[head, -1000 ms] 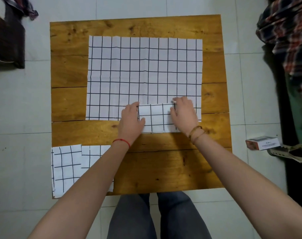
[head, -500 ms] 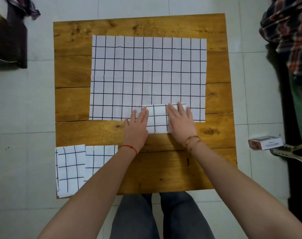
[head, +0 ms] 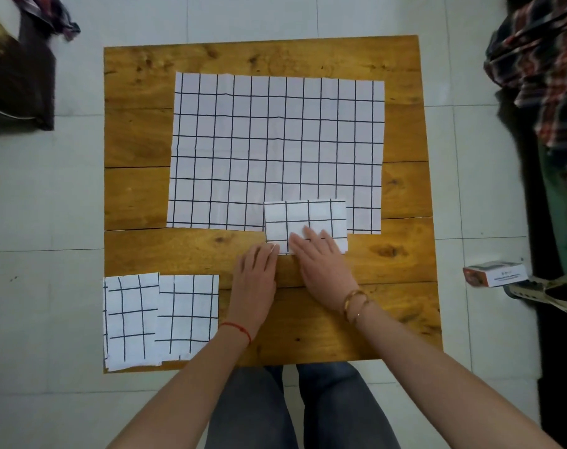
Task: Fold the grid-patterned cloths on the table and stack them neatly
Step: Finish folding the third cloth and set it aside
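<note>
One large grid cloth [head: 277, 150] lay spread flat and unfolded across the middle of the wooden table [head: 136, 137], so by my reckoning the biggest job remained. Two folded cloths [head: 160, 319] sat overlapping, not squared up, at the table's near left corner. A third, smaller folded cloth [head: 305, 222] rested on the big cloth's near edge, half over bare wood. The right hand [head: 324, 264] pressed it with straight fingers, gripping nothing; the left hand [head: 256, 273] lay flat beside it, fingertips touching its near left corner. That piece likely awaited stacking.
</note>
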The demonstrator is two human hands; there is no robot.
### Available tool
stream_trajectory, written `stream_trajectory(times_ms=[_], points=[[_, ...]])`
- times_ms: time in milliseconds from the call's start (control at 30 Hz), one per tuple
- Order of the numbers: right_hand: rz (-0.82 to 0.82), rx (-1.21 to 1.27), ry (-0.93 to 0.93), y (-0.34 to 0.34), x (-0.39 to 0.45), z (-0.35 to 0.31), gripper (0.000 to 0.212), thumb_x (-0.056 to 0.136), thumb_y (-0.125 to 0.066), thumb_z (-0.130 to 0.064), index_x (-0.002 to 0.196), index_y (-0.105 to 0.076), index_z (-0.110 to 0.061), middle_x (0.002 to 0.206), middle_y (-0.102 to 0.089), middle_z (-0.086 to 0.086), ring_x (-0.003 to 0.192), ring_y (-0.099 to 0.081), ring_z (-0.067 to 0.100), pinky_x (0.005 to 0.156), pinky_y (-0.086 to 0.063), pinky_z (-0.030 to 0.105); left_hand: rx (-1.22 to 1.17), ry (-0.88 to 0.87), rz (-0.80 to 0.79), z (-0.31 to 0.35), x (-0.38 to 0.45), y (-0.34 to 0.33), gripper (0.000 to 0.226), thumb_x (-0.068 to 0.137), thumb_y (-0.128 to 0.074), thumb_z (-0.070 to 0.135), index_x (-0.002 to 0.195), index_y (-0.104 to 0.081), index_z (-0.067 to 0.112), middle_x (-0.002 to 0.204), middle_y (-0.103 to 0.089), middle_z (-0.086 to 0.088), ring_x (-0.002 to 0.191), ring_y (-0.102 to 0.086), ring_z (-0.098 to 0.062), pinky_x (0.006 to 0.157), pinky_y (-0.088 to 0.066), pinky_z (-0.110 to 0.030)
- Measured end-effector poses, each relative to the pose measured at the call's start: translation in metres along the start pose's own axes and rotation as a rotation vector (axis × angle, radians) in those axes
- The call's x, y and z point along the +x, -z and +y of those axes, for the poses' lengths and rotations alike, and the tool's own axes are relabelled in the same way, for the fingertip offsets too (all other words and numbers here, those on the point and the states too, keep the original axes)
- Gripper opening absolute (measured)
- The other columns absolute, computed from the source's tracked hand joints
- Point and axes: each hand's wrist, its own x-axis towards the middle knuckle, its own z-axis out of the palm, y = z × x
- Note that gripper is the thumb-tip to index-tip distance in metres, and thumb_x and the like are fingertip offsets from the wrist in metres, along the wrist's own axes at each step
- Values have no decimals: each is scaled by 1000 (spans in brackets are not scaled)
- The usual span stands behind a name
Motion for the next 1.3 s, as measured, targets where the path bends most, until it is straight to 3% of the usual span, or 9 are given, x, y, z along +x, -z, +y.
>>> stream_trajectory(times_ms=[167,400,500,600,733,867,1100,1200,1300], points=[[-78,3,-70,-12,-6,-3,53,94,-48,-25,145,-38,-13,152,-37,2,142,-29,26,115,-27,50,22,73,-67,1,-11,-7,65,81,-66,14,142,-42,12,141,-45,-7,128,-41,-30,105,-41,-48],[-2,-41,-145,-6,-48,50,51,89,-53,-26,138,-49,-14,142,-50,3,138,-38,27,116,-21,47,13,104,-115,3,-10,-3,64,88,-57,15,147,-34,17,147,-37,-2,136,-33,-27,109,-36,-48],[63,-19,-118,-5,-47,59,43,92,-43,-27,131,-56,-15,133,-56,2,132,-43,24,115,-24,43,-60,119,-104,6,-8,-2,58,91,-53,18,146,-35,18,148,-37,-1,137,-32,-25,111,-34,-46],[217,132,-162,5,-23,61,31,96,-41,-22,118,-60,-15,116,-60,0,114,-49,19,103,-37,35,-185,227,34,9,-1,4,47,91,-54,19,137,-44,16,140,-42,-4,125,-43,-20,102,-44,-37],[320,198,-219,28,32,65,20,93,-49,-17,109,-61,-14,104,-59,2,95,-52,21,86,-42,34,-305,457,150,10,20,11,35,88,-61,35,115,-51,14,111,-49,-2,96,-48,-14,82,-48,-27],[210,169,-217,40,76,67,16,90,-53,-16,103,-61,-12,101,-61,6,96,-50,27,83,-40,37,-306,576,83,14,41,11,32,85,-64,43,98,-52,16,95,-43,2,87,-44,-13,74,-43,-25],[73,106,-227,34,97,67,15,87,-54,-13,101,-56,-10,99,-59,10,97,-48,29,80,-36,36,-443,572,70,20,54,12,13,89,-62,25,93,-53,15,91,-45,2,87,-44,-13,79,-43,-24],[30,348,-239,36,95,66,7,86,-57,-15,92,-59,-11,97,-58,8,95,-49,26,81,-40,32,-667,567,101,12,55,17,11,88,-62,20,92,-53,16,86,-51,2,80,-50,-13,72,-46,-23],[27,784,-384,51,94,53,3,85,-59,-11,84,-57,-13,90,-57,1,83,-52,15,71,-38,20,-1064,673,194,-8,57,38,11,88,-61,14,95,-53,13,74,-53,3,62,-48,-9,51,-41,-11]])
